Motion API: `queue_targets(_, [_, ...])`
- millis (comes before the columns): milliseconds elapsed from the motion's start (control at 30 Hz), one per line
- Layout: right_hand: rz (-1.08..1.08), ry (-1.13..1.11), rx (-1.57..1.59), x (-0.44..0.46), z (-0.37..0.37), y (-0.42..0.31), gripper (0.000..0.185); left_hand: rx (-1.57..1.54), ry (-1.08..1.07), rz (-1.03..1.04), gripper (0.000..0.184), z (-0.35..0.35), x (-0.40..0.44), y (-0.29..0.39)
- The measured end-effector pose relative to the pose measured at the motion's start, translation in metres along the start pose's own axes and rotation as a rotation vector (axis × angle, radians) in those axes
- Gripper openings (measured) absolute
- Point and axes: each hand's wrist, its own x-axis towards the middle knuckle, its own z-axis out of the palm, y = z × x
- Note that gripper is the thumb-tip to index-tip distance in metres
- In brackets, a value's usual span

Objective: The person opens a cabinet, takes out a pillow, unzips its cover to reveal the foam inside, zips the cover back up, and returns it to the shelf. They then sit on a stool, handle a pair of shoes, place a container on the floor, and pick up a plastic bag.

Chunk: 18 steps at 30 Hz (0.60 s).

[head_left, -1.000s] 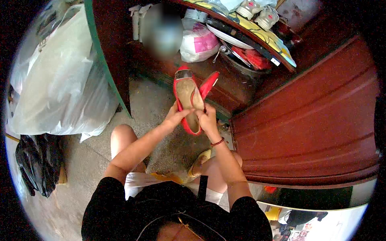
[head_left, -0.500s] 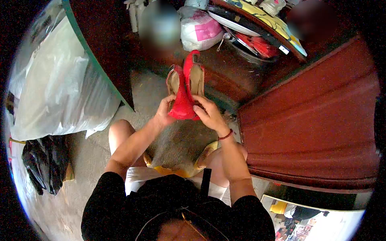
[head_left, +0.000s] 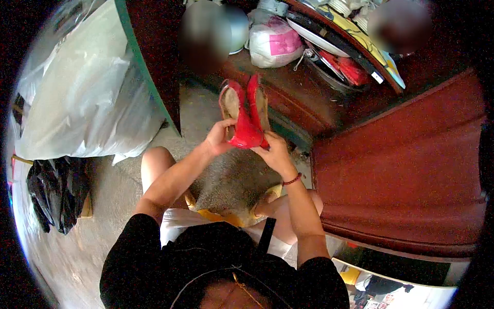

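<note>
Two red shoes with tan insoles are held up in front of me, side by side and close together. My left hand [head_left: 221,137] grips the left red shoe [head_left: 244,135] near its toe, thumb at the shoe's opening. On the other side, my right hand [head_left: 275,152] has its fingers closed round the toe end of the right red shoe [head_left: 259,105]. That shoe's toe is partly hidden behind the left shoe and my fingers. The heel ends of both point away from me.
An open cupboard [head_left: 309,105] ahead holds a white and pink plastic package [head_left: 278,44], trays and pans. Its brown door [head_left: 396,175] stands at my right. To my left are a large translucent plastic bag [head_left: 87,98] and a black bag [head_left: 59,190] on the concrete floor [head_left: 118,206].
The shoes have tilted and spread slightly apart at the heel ends. My right hand has shifted lower around the right shoe's toe. The view has turned slightly.
</note>
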Motion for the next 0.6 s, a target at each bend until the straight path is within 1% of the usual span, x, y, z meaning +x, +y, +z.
queue_targets(33, [-0.007, -0.003, -0.001, 0.000, 0.001, 0.000, 0.029, 0.074, 0.039, 0.016, 0.035, 0.006, -0.003, 0.003])
queue_targets(67, [-0.068, 0.027, -0.127, -0.001, 0.000, 0.000, 0.025, 0.150, 0.076, 0.030, 0.035, 0.012, -0.006, 0.007])
queue_targets(100, [-0.127, 0.057, -0.253, -0.001, -0.001, 0.002, 0.023, 0.151, 0.073, 0.035, 0.035, 0.009, -0.002, 0.011])
queue_targets(133, [-0.131, 0.057, -0.255, -0.001, -0.003, 0.007, 0.023, 0.173, 0.075, 0.023, 0.035, 0.002, 0.005, 0.014])
queue_targets(200, [-0.133, 0.076, -0.377, -0.002, -0.002, 0.021, 0.022, 0.195, 0.076, 0.010, 0.035, -0.007, 0.010, 0.015])
queue_targets(267, [-0.147, 0.107, -0.382, -0.004, 0.003, 0.026, 0.022, 0.465, 0.129, 0.268, 0.035, -0.011, 0.013, 0.017])
queue_targets(300, [-0.162, 0.145, -0.388, -0.005, 0.003, 0.025, 0.022, 0.469, 0.118, 0.276, 0.035, -0.011, 0.010, 0.017])
queue_targets(333, [-0.080, 0.052, -0.449, -0.006, 0.002, 0.023, 0.021, 0.533, 0.176, 0.262, 0.036, -0.008, 0.008, 0.017])
queue_targets(367, [-0.049, 0.013, -0.494, -0.007, 0.003, 0.020, 0.021, 0.599, 0.224, 0.250, 0.037, -0.004, 0.007, 0.017])
queue_targets(400, [-0.012, -0.022, -0.541, -0.008, 0.005, 0.017, 0.022, 0.537, 0.220, 0.175, 0.038, -0.009, 0.011, 0.016])
queue_targets(433, [-0.042, -0.034, -0.480, -0.008, 0.008, 0.021, 0.024, 0.478, 0.219, 0.092, 0.038, -0.020, 0.017, 0.013])
queue_targets(500, [-0.066, -0.053, -0.401, -0.008, 0.016, 0.023, 0.029, 0.336, 0.256, 0.058, 0.037, -0.031, 0.024, 0.003])
queue_targets(533, [-0.061, -0.060, -0.386, -0.009, 0.022, 0.023, 0.031, 0.347, 0.237, 0.060, 0.037, -0.037, 0.028, 0.000])
queue_targets(567, [-0.091, -0.048, -0.349, -0.010, 0.034, 0.036, 0.039, 0.292, 0.268, 0.042, 0.035, -0.041, 0.030, -0.002])
queue_targets(600, [-0.037, 0.011, -0.334, -0.013, 0.038, 0.028, 0.046, 0.233, 0.303, 0.025, 0.034, -0.050, 0.035, -0.004])
